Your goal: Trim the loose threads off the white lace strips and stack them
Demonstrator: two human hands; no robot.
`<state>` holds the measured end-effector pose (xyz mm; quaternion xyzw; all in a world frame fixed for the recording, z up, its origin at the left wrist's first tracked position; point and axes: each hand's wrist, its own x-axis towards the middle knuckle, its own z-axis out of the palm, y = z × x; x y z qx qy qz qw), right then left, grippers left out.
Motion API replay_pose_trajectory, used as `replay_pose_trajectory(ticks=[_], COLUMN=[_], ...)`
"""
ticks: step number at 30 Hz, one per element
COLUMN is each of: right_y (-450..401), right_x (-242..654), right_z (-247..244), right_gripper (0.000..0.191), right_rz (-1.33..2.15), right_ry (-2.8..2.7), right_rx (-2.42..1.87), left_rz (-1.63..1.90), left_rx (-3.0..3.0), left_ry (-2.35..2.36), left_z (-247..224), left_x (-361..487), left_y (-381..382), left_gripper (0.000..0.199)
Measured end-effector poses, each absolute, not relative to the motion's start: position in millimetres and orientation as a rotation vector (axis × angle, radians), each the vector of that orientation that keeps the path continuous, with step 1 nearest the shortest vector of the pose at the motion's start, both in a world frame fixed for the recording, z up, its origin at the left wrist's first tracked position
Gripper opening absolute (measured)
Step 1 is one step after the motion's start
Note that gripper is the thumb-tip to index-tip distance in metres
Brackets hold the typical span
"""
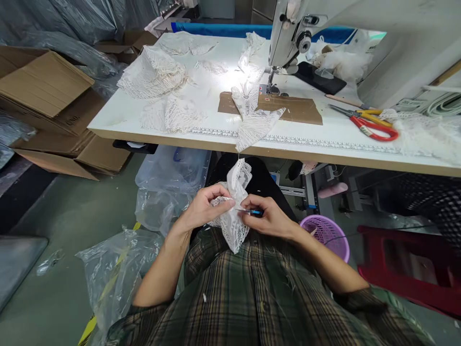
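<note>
Over my lap, a white lace piece (236,235) hangs between my two hands. My left hand (207,206) pinches its left side between thumb and fingers. In my right hand (270,217) is a small blue-handled tool with a thin metal tip (255,212), pointing left against the lace; its exact kind is too small to tell. A thread joins the upper end of this lace to a strip of lace pieces (254,126) lying across the table edge and up past the sewing machine's presser foot (269,86).
The sewing machine (288,38) stands on the white table (118,117). Lace piles (154,72) lie left; red-and-yellow-handled scissors (374,127) and a black phone (320,79) lie right. Below are a purple basket (340,235), a red stool (374,269), cardboard boxes (46,86) and plastic bags (118,259).
</note>
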<state>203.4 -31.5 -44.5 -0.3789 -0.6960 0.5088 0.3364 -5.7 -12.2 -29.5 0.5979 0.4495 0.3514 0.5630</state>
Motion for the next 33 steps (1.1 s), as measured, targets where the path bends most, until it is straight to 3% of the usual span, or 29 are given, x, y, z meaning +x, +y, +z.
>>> replay_pose_trajectory(ticks=[8,29,33], right_y=[-3.1,-1.8,-3.5], right_x=[200.1,183.2,185.0], right_z=[-61.8,-54.4,-60.3], right_gripper=[0.056,0.039,0.041], right_rz=[1.399,1.098,1.204], right_ry=[-1.808,-2.08,-1.935], right_rx=[-1.172,-1.261,-1.208], left_rz=[0.81,0.759,0.767], left_rx=[1.388,1.25,1.268], left_ry=[1.262,1.279,1.269], left_z=[-33.7,-31.8,-34.0], left_x=[-11.5,-10.1,-10.0], left_y=[-14.8,-13.3,-14.7], left_gripper=[0.021,0.023,0.023])
